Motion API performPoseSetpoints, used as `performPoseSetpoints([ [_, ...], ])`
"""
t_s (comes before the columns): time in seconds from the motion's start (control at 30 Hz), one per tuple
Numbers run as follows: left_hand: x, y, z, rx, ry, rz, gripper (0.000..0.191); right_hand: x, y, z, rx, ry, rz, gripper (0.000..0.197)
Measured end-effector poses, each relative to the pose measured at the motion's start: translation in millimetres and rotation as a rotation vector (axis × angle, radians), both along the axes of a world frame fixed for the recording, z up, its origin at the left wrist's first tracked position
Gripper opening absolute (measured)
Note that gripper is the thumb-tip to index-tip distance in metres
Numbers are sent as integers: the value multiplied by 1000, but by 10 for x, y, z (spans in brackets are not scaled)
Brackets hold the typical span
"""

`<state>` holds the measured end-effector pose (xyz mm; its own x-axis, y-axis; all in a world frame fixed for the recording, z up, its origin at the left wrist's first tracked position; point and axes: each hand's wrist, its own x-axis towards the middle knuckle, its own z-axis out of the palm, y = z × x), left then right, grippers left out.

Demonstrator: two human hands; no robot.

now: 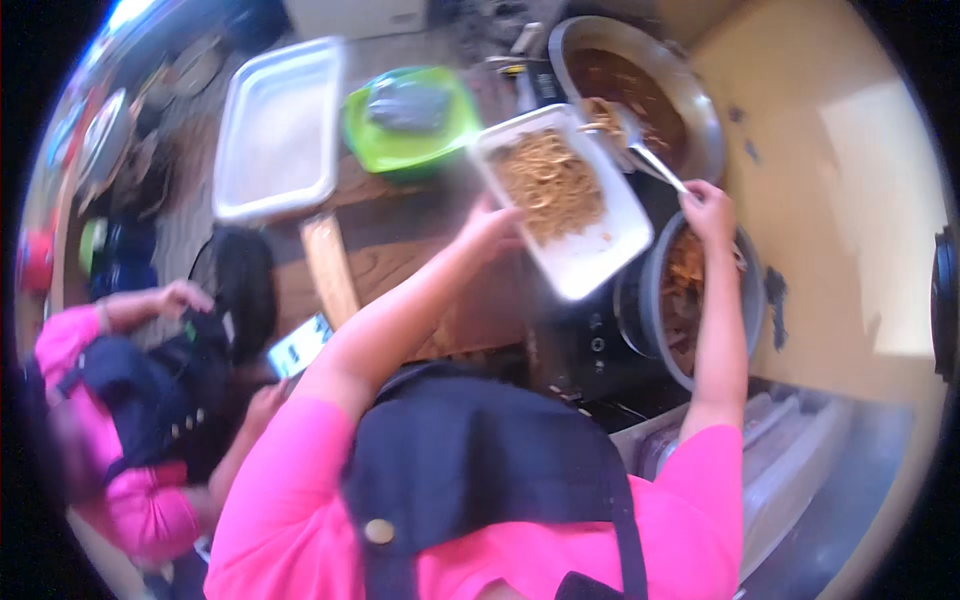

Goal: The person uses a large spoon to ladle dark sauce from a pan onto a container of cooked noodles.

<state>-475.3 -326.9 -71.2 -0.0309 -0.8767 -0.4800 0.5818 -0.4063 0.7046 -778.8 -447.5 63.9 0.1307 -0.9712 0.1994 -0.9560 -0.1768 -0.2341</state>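
Note:
My left hand (495, 229) grips the near left side of a white rectangular tray (581, 270), which is tilted. Brown noodle-like food (551, 184) lies in the tray. My right hand (705, 210) holds the handle of a metal spoon or ladle (660, 166); more of the brown food is at its bowl, by the tray's far right corner. Behind it stands a large metal pot (709, 112) with reddish-brown liquid (622, 86). Under my right forearm is a second round pot (752, 300) holding orange and brown food pieces (682, 262).
A co-worker (142, 420) in pink stands at left, a phone (300, 346) near one hand. Beyond my left arm are an empty white tray (281, 135), a green square dish (390, 154) with a grey packet (409, 105), and a wooden board (330, 266). A black cooktop (592, 349) lies below the pots.

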Motion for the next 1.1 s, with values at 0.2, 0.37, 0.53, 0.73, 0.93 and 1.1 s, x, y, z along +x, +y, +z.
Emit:
performPoseSetpoints([
  [0.2,-35,93,-102,19,24,111,85,499,283,-9,-127,229,52,21],
  [0.37,-127,-1,-189,57,33,135,89,515,334,76,-137,311,6,20],
  [0.53,-164,-44,-160,87,-14,138,90,353,274,49,-152,202,103,21],
  [0.73,-138,-19,-116,24,-17,99,88,390,280,73,-120,163,120,20],
  [0.93,-153,-30,-187,34,-13,131,94,389,292,60,-128,214,94,19],
  [1.1,-161,-29,-184,57,-5,130,94,347,275,36,-115,177,99,19],
])
